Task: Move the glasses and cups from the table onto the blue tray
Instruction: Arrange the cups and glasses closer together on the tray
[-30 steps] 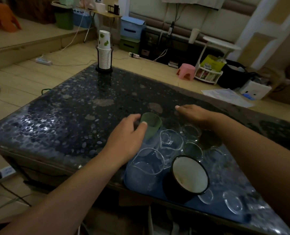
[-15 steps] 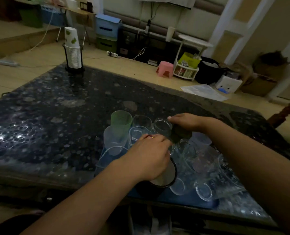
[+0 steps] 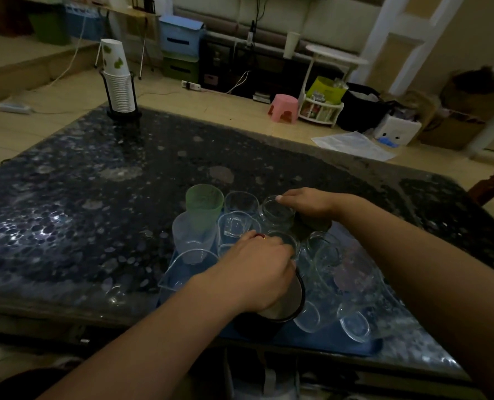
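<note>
A blue tray (image 3: 355, 346) lies at the table's near edge, crowded with several clear glasses. A green cup (image 3: 204, 202) stands at the group's far left, nested in a clear cup (image 3: 191, 241). A black mug with a white inside (image 3: 287, 311) stands at the front. My left hand (image 3: 257, 272) reaches over the mug, fingers curled on the rim of a small clear glass (image 3: 284, 241). My right hand (image 3: 306, 204) grips a dark cup (image 3: 312, 225) from above, its thumb touching a round clear glass (image 3: 274, 213). Two glasses (image 3: 352, 324) lie tipped at the right.
The dark pebble-patterned table (image 3: 95, 212) stretches away to the left and back. A holder with stacked paper cups (image 3: 118, 79) stands at its far left corner. Beyond the table, on the floor, are a pink stool (image 3: 283, 108), boxes and cables.
My left hand let go of the green cup and moved right, over the black mug. My right hand closed on the dark cup and drew slightly toward the tray.
</note>
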